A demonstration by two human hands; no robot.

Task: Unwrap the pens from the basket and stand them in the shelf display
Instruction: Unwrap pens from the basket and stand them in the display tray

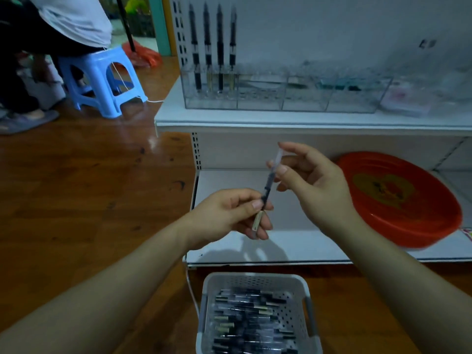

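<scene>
- Head view: a pen (267,186) is held between both hands above the lower shelf (229,241), tilted with its upper end away from the camera.
- The lower end of the pen is pinched by the left hand (229,215), thumb on top and fingers (264,226) curled under; a pale cap end is seen below the thumb.
- The upper part, seemingly covered by a clear wrapper (277,157), is pinched by the thumb and forefinger of the right hand (314,180); the other fingers are loosely curled.
- A white basket (255,279) full of wrapped pens (252,323) is placed on the wooden floor (76,187) below the hands.
- Four pens (213,47) are stood upright in the left compartment of the clear display (281,98) on the upper shelf (255,118).
- A red tray (408,208) is leaned on the lower shelf, right of the hands.
- A blue stool (102,77) is seen at upper left.
</scene>
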